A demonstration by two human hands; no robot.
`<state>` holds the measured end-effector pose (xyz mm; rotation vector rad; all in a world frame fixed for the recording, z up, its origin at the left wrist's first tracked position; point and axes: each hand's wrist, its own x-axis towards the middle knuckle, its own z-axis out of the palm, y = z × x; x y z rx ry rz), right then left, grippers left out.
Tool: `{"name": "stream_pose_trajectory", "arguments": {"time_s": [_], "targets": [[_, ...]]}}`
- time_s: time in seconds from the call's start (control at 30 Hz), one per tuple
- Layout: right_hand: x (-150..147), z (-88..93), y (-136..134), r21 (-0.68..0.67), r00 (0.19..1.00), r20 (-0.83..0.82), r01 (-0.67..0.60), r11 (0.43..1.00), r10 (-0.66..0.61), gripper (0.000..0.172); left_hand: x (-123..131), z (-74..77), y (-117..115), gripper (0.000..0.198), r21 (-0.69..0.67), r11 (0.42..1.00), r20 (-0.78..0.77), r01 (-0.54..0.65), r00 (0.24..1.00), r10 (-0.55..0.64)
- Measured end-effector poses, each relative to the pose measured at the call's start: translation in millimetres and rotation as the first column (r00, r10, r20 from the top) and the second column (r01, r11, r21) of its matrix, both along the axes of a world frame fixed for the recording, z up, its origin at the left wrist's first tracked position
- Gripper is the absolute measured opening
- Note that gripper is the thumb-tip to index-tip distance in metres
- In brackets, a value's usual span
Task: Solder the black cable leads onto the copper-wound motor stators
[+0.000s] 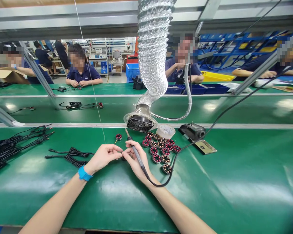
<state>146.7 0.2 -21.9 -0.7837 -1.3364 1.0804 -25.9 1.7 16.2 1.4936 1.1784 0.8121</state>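
Observation:
My right hand point(139, 164) is closed around a soldering iron point(136, 153), its tip pointing up and away from me and its cable looping back over the wrist. The same hand's thumb and forefinger meet my left hand point(104, 157), which is pinched and wears a blue wristband point(84, 174). A small dark piece point(123, 157) shows between the fingertips, mostly hidden. Just beyond the hands lies a motor coil core point(118, 137) with red windings and a thin wire. Several similar cores point(157, 158) cluster to the right of my right hand.
A fume extractor point(140, 122) on a foil duct hangs low beyond the hands. Black cables point(74, 156) lie to the left. A soldering iron stand point(192, 131) and a translucent tub point(165, 131) are at the right. A thin strand point(95, 100) hangs down. Co-workers sit opposite.

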Motion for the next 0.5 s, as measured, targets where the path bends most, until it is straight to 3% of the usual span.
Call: {"name": "stream_pose_trajectory", "arguments": {"time_s": [0.1, 0.27, 0.37, 0.5], "targets": [[-0.9, -1.0, -2.4, 0.059, 0.995, 0.077, 0.054, 0.997, -0.058, 0.028, -1.4, 1.1, 0.7, 0.025, -0.026, 0.999, 0.015, 0.025, 1.0, -0.025], [-1.3, 1.5, -6.8, 0.117, 0.974, 0.185, 0.109, 0.987, -0.13, 0.029, 0.5, 2.8, 1.0, 0.024, -0.015, 0.999, 0.015, -0.052, 0.999, 0.052], [-0.3, 7.9, -9.8, 0.251, 0.933, 0.269, 0.17, 0.953, -0.237, 0.036, 4.8, 2.7, -0.6, 0.021, -0.007, 0.999, -0.02, -0.044, 0.999, 0.044], [-3.2, 14.1, -14.7, 0.413, 0.923, 0.307, 0.092, 0.906, -0.234, 0.047, 9.8, -3.0, -4.0, 0.013, 0.018, 1.0, -0.018, 0.002, 1.0, -0.002]]}}
